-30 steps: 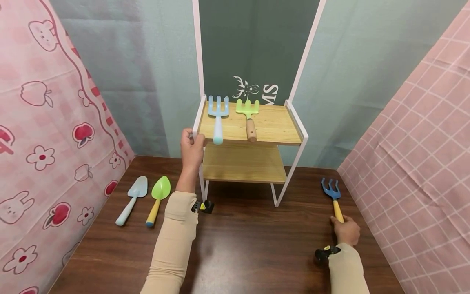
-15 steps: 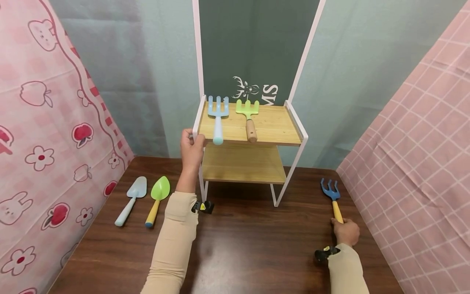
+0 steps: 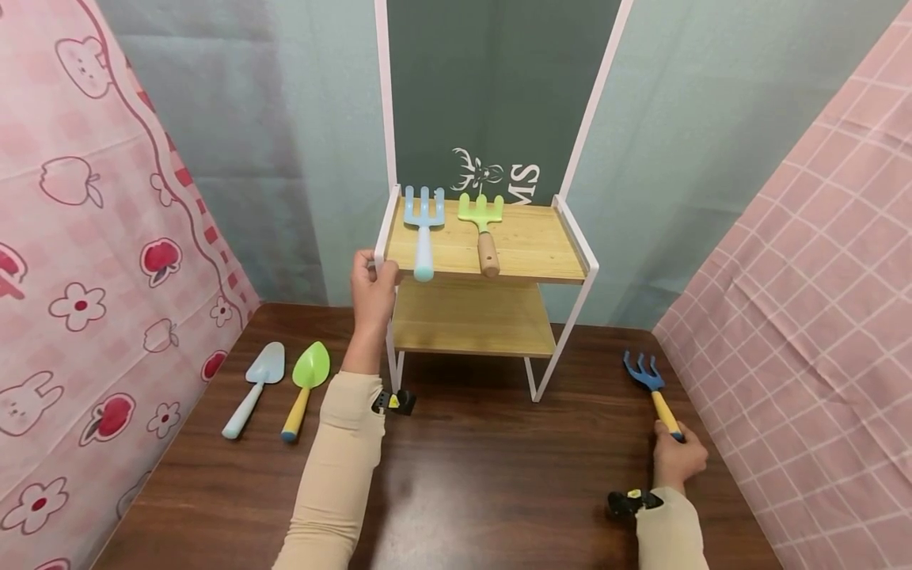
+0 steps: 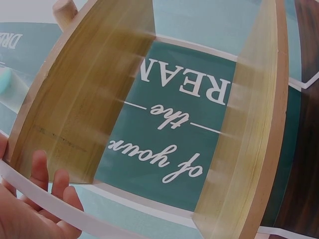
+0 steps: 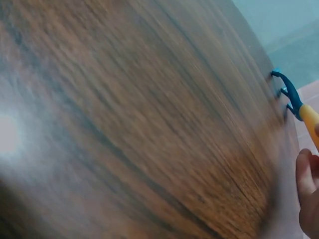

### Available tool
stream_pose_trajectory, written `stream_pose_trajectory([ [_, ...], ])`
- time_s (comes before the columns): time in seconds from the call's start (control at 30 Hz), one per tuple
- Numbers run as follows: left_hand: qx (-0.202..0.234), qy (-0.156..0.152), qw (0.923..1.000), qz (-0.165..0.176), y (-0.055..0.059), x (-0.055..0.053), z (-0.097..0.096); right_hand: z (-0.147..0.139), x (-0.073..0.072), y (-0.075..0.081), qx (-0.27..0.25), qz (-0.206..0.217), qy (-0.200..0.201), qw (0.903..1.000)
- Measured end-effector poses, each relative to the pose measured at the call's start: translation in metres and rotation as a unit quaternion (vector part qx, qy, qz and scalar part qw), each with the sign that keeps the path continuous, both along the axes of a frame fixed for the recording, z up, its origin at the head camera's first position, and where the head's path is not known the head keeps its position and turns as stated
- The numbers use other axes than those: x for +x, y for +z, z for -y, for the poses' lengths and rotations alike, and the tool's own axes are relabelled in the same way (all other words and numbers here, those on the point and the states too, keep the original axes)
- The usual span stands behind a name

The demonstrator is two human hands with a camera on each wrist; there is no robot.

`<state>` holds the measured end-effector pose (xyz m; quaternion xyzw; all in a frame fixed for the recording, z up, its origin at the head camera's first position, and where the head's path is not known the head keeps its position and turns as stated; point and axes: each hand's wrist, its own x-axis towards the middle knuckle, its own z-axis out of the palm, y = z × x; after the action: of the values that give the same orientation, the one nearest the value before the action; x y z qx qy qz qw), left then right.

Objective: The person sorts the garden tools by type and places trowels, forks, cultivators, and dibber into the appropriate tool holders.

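My left hand [image 3: 374,293] grips the white metal frame of a two-tier shelf [image 3: 534,237] at its left front corner. In the left wrist view, its fingers [image 4: 61,181] curl behind the white bar. At the right, my right hand [image 3: 678,457] pinches a hand rake [image 3: 663,408] near the blue end of its yellow handle. The handle is raised, and the blue tines point down at the table in the right wrist view. On the top shelf lie a light blue hand fork [image 3: 423,237] and a green hand fork [image 3: 487,241] with a wooden handle.
A pale blue trowel [image 3: 256,384] and a green trowel [image 3: 306,388] with a yellow handle lie on the brown table [image 3: 484,475] at the left. Behind the shelf stands a dark green panel [image 3: 499,79]. Pink cloths [image 3: 819,317] border both sides.
My right hand has shifted slightly toward me and to the right. The hand rake's handle has swung with it and its blue end now shows. The left hand stays put.
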<state>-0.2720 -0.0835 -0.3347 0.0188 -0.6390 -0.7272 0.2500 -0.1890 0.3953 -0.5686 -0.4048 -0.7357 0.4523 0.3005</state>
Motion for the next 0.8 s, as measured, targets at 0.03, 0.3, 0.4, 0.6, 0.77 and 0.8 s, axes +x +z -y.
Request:
stream_pose_trajectory([
  [0.03,-0.001,0.002,1.0,-0.001,0.0,0.0,0.0,0.001,0.0,0.0,-0.004,-0.012,-0.007,0.9999],
  [0.3,0.001,0.007,0.9999,-0.007,0.002,0.002,-0.002,0.01,-0.003,0.0,-0.036,-0.07,-0.046,0.9959],
  [0.4,0.003,0.007,1.0,-0.006,0.002,0.003,-0.002,0.011,-0.004,0.0,-0.025,-0.087,-0.058,0.9942],
  [0.6,0.003,0.01,0.9999,-0.007,0.002,0.002,-0.002,0.016,0.0,0.002,-0.024,-0.107,-0.084,0.9904],
  [0.77,0.003,0.012,0.9999,-0.007,0.001,0.002,-0.002,0.025,0.005,0.009,-0.04,-0.133,-0.094,0.9859],
  [0.8,0.002,0.011,0.9999,-0.007,0.001,0.002,-0.002,0.026,0.006,0.011,-0.043,-0.139,-0.095,0.9847],
])
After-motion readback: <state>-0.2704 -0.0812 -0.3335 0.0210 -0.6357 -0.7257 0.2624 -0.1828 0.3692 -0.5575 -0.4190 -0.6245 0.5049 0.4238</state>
